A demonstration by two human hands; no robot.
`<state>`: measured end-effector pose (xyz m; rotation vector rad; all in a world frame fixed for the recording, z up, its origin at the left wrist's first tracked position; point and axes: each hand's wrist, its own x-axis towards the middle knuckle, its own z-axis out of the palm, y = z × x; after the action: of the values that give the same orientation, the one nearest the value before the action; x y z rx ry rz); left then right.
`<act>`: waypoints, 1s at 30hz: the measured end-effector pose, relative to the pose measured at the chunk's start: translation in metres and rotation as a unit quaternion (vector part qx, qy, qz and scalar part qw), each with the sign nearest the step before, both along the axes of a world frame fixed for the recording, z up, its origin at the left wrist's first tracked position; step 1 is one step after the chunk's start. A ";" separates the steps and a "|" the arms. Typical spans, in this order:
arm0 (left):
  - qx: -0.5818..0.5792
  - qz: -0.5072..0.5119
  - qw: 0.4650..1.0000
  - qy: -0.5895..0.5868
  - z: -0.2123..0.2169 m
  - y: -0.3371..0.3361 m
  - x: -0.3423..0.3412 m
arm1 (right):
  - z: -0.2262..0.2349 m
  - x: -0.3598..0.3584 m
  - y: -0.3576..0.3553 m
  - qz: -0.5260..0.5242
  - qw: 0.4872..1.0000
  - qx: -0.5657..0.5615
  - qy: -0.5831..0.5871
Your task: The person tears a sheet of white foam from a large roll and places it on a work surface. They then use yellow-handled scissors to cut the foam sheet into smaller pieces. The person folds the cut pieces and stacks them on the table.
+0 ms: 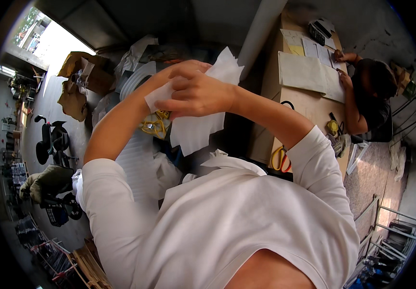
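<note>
In front of my chest I hold a thin, crumpled white packing sheet (198,132) with both hands. My right hand (203,94) lies across the front of it, fingers curled and closed on the sheet. Farther back, my left hand (191,66) reaches in behind the right one. Its knuckles show beside the sheet's upper part, and most of its fingers are hidden; it appears closed on the sheet too. A ragged corner sticks up to the right of the hands, and a wide flap hangs below them. Just under my left wrist is a yellow looped thing (154,127).
White ribbed wrapping (143,164) lies below my left arm. A torn cardboard box (99,79) and a scooter (54,139) stand left. On the wooden table (268,101) at right are scissors (279,160), a tape measure (333,127) and papers (301,72); another person (374,91) writes there.
</note>
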<state>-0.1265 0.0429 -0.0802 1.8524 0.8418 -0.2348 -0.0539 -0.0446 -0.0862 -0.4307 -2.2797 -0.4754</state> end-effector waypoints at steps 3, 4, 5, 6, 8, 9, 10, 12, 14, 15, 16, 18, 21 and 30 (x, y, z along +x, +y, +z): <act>-0.094 0.092 0.991 0.008 -0.004 -0.006 -0.001 | -0.001 0.003 -0.004 -0.003 1.000 -0.003 -0.009; -0.126 0.123 0.984 0.012 -0.007 -0.008 -0.001 | -0.003 0.006 -0.009 -0.002 0.999 -0.028 -0.020; -0.159 0.153 0.975 0.015 -0.011 -0.011 -0.002 | -0.004 0.010 -0.014 -0.001 0.998 -0.054 -0.031; -0.192 0.179 0.963 -0.066 -0.013 -0.014 -0.007 | -0.005 0.015 -0.013 -0.028 0.999 -0.045 0.012; -0.248 0.229 0.914 -0.225 -0.016 -0.019 -0.030 | -0.003 0.034 -0.006 -0.082 0.991 -0.027 0.099; -0.363 0.129 0.867 -0.315 -0.036 -0.003 -0.046 | -0.001 0.043 -0.006 -0.121 0.983 -0.069 0.119; -0.359 0.157 0.867 -0.309 -0.038 -0.015 -0.047 | 0.000 0.053 -0.006 -0.167 0.970 -0.111 0.139; -0.357 0.212 0.862 -0.291 -0.046 -0.058 -0.047 | -0.021 0.069 0.001 -0.180 0.953 -0.154 0.187; -0.363 0.217 0.846 -0.324 -0.074 -0.086 -0.049 | -0.042 0.074 -0.001 -0.181 0.937 -0.223 0.200; -0.380 0.222 0.829 -0.346 -0.088 -0.097 -0.052 | -0.056 0.073 -0.005 -0.196 0.937 -0.215 0.194; -0.399 0.227 0.811 -0.364 -0.099 -0.107 -0.055 | -0.074 0.069 -0.013 -0.207 0.934 -0.221 0.187; -0.200 0.211 0.912 -0.290 -0.116 -0.119 -0.054 | -0.105 0.056 -0.023 -0.231 0.929 -0.230 0.172; -0.110 0.310 0.923 -0.201 -0.148 -0.122 -0.058 | -0.125 0.031 -0.032 -0.222 0.901 -0.327 0.178; -0.186 0.603 0.739 -0.235 -0.186 -0.096 -0.151 | -0.233 0.007 -0.022 -0.116 0.434 -0.746 0.492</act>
<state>-0.2772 -0.0527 -0.2658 0.6427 1.3193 0.8057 -0.0465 -0.0662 -0.3188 -1.3543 -0.7897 1.5378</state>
